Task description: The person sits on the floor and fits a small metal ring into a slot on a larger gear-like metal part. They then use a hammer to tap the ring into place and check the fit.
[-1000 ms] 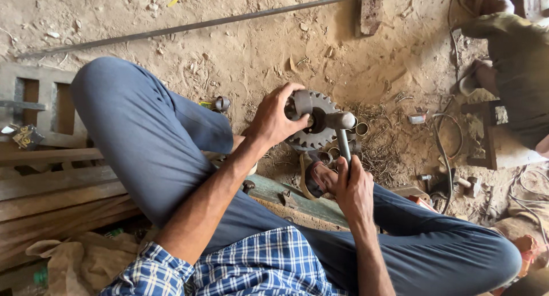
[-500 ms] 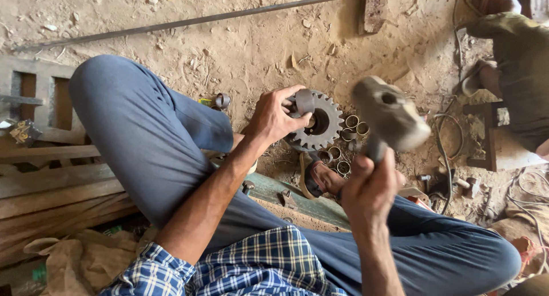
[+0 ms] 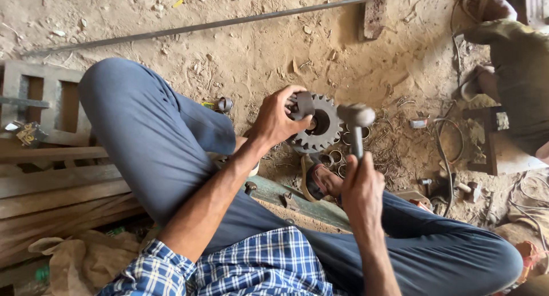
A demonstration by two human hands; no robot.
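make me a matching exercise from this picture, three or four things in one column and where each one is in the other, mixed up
Things:
1. left hand
2. right hand
3. hammer
4. metal rod

Places or states:
A. lying across the dirt floor at the top of the view
B. gripping the toothed gear
C. head raised beside the gear, handle pointing down
D. wrapped round the hammer's handle

Right pairs: 1-B, 2-D, 3-C, 4-A
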